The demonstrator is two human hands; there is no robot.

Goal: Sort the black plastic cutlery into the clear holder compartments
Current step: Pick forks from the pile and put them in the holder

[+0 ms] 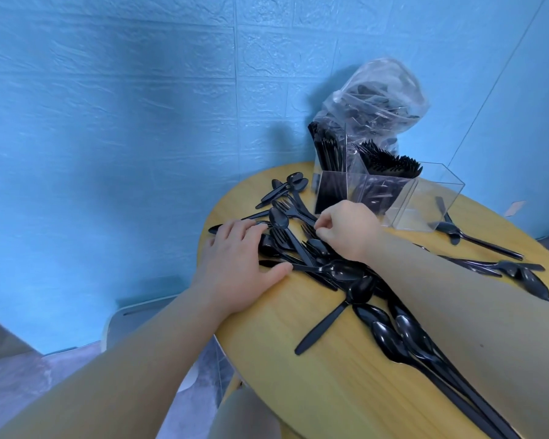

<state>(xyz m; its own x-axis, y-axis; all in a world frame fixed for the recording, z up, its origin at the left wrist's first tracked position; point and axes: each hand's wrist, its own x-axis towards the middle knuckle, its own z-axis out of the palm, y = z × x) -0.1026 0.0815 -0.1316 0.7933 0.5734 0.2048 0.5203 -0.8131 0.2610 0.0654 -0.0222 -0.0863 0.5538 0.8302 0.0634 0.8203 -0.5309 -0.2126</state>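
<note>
Meanwhile right hand (346,229) fingers pinch a fork (309,231), tines toward the holder (390,198); left hand (238,258) fingers spread flat.

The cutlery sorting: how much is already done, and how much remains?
Done: the clear holder has knives in its left compartment and forks in the middle; the right one looks empty. In hand: the right hand pinches a piece in the pile; the left hand rests there. Left: many loose spoons and forks on the table.

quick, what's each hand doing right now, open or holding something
Left hand: open, fingers flat on the cutlery pile.
Right hand: fingers curled, pinching a black fork from the pile.
</note>
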